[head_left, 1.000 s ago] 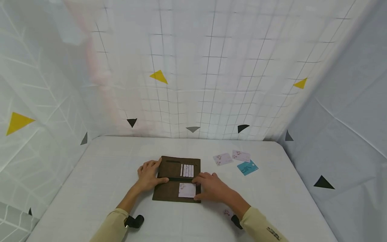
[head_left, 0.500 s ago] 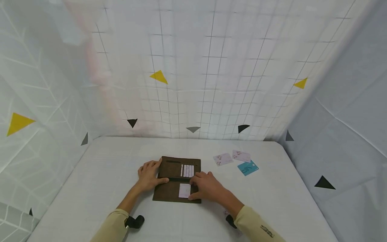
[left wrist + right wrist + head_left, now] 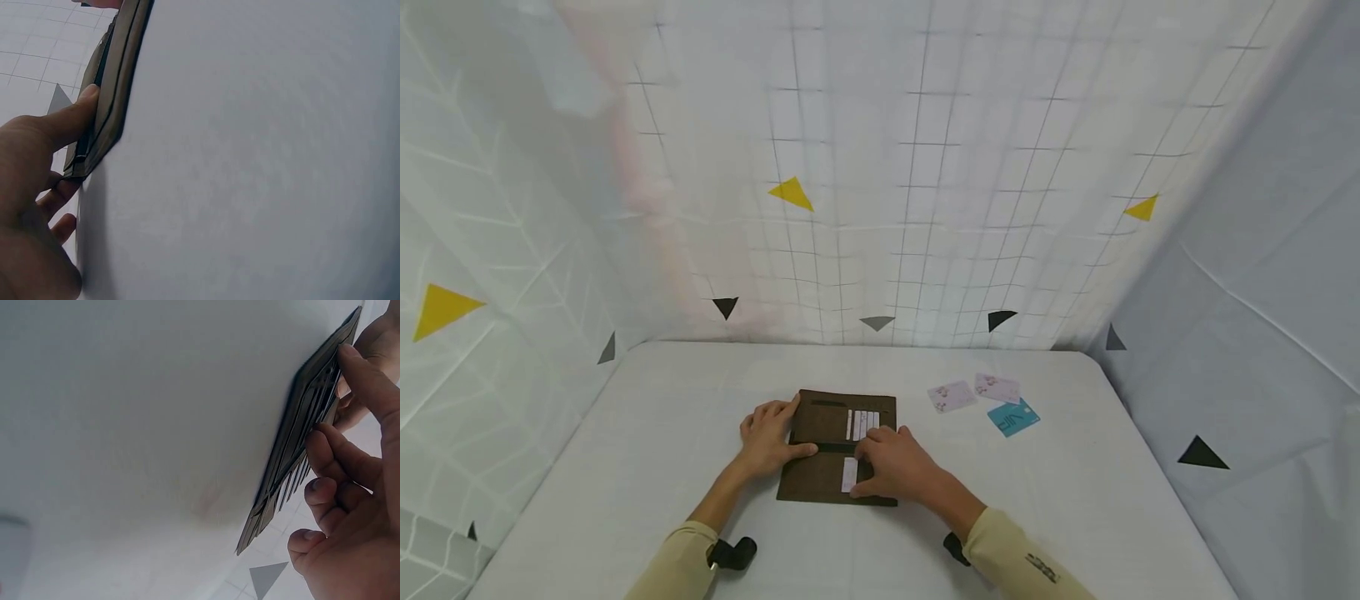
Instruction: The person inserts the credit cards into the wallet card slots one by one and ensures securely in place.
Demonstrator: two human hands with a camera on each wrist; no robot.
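A brown card wallet (image 3: 812, 479) lies spread open on the white table. My left hand (image 3: 767, 437) grips its left edge, thumb on top near the fold, as the left wrist view also shows. In the lower half a pale card (image 3: 849, 474) shows as a narrow strip, the rest inside a pocket or behind my fingers. My right hand (image 3: 897, 467) holds that card between thumb and fingers, over the wallet's right part. White strips of several cards (image 3: 862, 423) show in the upper half. In the right wrist view the wallet (image 3: 300, 419) appears edge-on beside my fingers.
Two pale floral cards (image 3: 951, 397) and a blue card (image 3: 1013, 417) lie on the table (image 3: 647, 450) to the right of the wallet. White sheets (image 3: 880, 167) with coloured triangles rise behind and on both sides.
My right hand has moved left across the lower half, and less of the pale card shows. A floral card near my right sleeve is now hidden from the head view. My left hand stays put.
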